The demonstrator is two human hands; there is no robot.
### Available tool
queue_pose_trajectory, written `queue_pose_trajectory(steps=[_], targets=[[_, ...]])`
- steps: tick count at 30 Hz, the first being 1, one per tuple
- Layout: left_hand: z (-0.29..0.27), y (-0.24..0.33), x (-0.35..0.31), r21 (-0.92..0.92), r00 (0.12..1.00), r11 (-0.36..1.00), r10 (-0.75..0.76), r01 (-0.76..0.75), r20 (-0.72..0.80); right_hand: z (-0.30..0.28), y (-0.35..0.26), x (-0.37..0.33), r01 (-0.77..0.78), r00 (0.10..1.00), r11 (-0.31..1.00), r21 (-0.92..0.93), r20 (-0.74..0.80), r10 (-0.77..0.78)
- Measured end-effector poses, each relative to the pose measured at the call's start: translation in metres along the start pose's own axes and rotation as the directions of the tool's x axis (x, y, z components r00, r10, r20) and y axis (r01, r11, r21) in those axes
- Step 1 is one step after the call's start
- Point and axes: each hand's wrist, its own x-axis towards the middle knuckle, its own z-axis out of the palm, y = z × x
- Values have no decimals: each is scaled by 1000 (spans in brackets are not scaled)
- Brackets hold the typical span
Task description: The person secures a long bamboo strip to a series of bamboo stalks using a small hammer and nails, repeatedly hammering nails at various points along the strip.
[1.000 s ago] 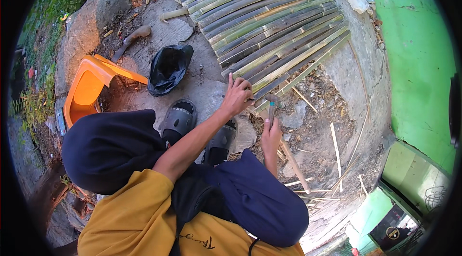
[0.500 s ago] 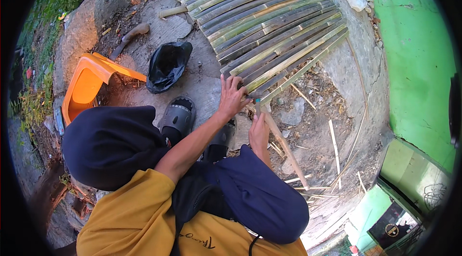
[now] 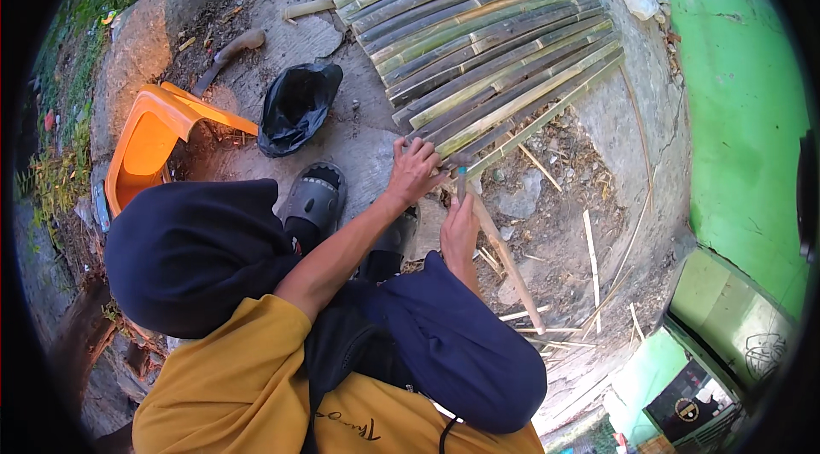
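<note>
Split bamboo slats (image 3: pixel 504 52) lie side by side as a long panel, with a bamboo rail along the near right edge. My left hand (image 3: pixel 415 170) is closed over the near end of the lowest slats, fingers bent around the edge; anything small under the fingertips is hidden. Just right of it, my right hand (image 3: pixel 460 230) grips a slim grey tool (image 3: pixel 462 187) with a teal end, held upright beside the slat ends. Its exact kind does not show. A pale wooden stick (image 3: pixel 508 266) slants down to the right from beside the right hand.
An orange plastic chair (image 3: pixel 141 151) lies tipped over at the left, next to an open black plastic bag (image 3: pixel 299 108). A curved-handled tool (image 3: pixel 229 57) lies behind them. Thin bamboo strips (image 3: pixel 592 270) litter the ground at right, before a green wall (image 3: pixel 726 95).
The whole view has shifted slightly. Both hands keep nearly the same place at the slat ends, and the grey tool stays in my right hand.
</note>
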Motion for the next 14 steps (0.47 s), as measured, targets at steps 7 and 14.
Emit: queue_pose_trajectory(steps=[7, 14], targets=[[5, 0, 1, -4, 1000, 1000, 8, -8, 10, 12, 14, 5, -73, 994, 987, -142, 69, 83], [0, -2, 1, 59, 998, 997, 51, -54, 42, 7, 9, -4, -12, 996, 999, 46, -85, 16]])
